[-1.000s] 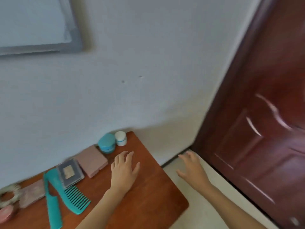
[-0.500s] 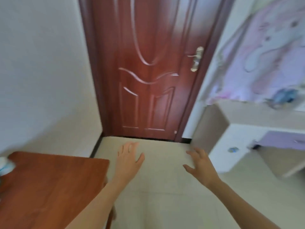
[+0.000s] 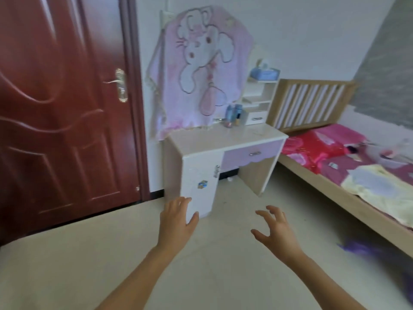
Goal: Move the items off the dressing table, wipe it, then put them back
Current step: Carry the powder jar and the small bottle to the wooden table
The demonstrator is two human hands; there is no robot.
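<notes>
Across the room, by the bed (image 3: 357,206), stands the white table (image 3: 219,139), bottles (image 3: 233,113) at its back. A second ago the view held a brown table with combs. The left hand (image 3: 176,222) is flat, the right hand (image 3: 276,231) loosely clawed, and the fingers of both are empty. The person is probably coming for more items.

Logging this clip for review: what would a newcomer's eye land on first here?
The pink rabbit-print blanket hangs above the white-and-lilac dressing table at the far wall. A dark red wooden door fills the left side. The left hand and right hand reach forward empty, low centre.
</notes>
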